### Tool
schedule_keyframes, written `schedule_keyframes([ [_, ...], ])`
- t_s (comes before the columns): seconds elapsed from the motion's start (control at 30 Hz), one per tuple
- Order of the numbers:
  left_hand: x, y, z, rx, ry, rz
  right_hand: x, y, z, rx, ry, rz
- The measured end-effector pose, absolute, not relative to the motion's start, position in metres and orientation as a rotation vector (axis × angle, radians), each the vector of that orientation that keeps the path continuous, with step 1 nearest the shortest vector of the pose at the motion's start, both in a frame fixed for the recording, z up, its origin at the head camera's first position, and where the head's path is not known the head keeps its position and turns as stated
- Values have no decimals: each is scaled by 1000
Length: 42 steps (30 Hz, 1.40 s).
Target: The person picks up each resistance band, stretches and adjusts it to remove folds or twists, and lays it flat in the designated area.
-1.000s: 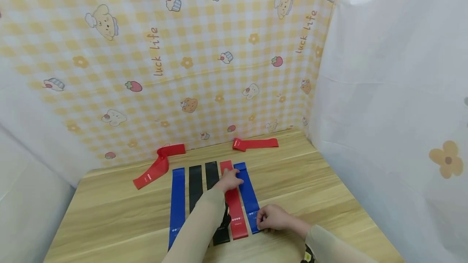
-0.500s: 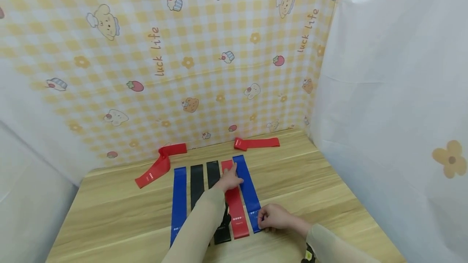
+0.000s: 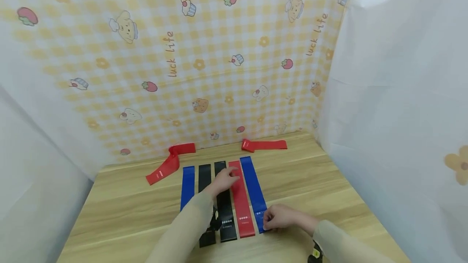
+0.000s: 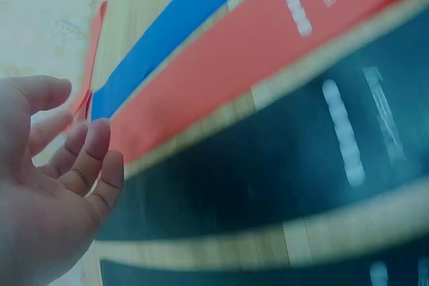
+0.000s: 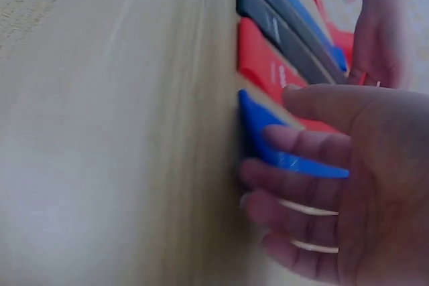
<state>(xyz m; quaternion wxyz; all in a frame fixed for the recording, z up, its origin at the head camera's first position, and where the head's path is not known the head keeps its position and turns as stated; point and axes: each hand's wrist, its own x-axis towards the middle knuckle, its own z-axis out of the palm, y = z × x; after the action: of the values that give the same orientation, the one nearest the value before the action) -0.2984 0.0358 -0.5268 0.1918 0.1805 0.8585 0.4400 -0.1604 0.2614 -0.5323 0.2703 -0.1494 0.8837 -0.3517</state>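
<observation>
A row of flat elastic exercise bands lies side by side on the table. The rightmost blue band [image 3: 254, 184] slants beside a red band [image 3: 241, 202]. My left hand [image 3: 222, 181] is over the far part of the red band and the adjoining black band [image 3: 226, 210]. In the left wrist view its fingers [image 4: 90, 152] are loosely bent and hold nothing. By the blue band's near end is my right hand [image 3: 279, 216]. The right wrist view shows its relaxed fingers [image 5: 295, 185] over that blue band [image 5: 258, 132], thumb apart; whether they touch it I cannot tell.
Left in the row lie a second black band [image 3: 204, 177] and another blue band [image 3: 188, 186], partly behind the left sleeve. Two more red bands, one bent [image 3: 166, 168] and one folded [image 3: 267, 145], lie along the checked backdrop [image 3: 219, 80]. White cloth [image 3: 387, 113] hangs at right.
The far end of the right blue band has straightened out away from me. My left hand has come off it and moved left. The right hand stays by its near end.
</observation>
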Motion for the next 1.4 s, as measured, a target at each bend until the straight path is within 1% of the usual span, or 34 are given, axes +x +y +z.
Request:
schedule_keyframes([
  [0.2, -292, -7, -523, 457, 2377, 1350, -168, 250, -511, -479, 2534, -560],
  [0.33, -289, -36, -524, 418, 2443, 1381, -180, 242, -501, -447, 2586, -484],
  [0.6, -286, -95, -528, 244, 2506, 1466, -219, 213, -487, -571, 2569, -616],
  [0.8, -283, -136, -534, 79, 2542, 1524, -253, 182, -492, -742, 2596, -742],
  [0.93, -277, -159, -538, 31, 2560, 1553, -272, 163, -496, -808, 2604, -793],
  [1.17, -266, -188, -539, -38, 2578, 1560, -296, 142, -496, -825, 2638, -763],
  [1.4, -271, -206, -532, -129, 2616, 1595, -317, 124, -492, -765, 2674, -775],
])
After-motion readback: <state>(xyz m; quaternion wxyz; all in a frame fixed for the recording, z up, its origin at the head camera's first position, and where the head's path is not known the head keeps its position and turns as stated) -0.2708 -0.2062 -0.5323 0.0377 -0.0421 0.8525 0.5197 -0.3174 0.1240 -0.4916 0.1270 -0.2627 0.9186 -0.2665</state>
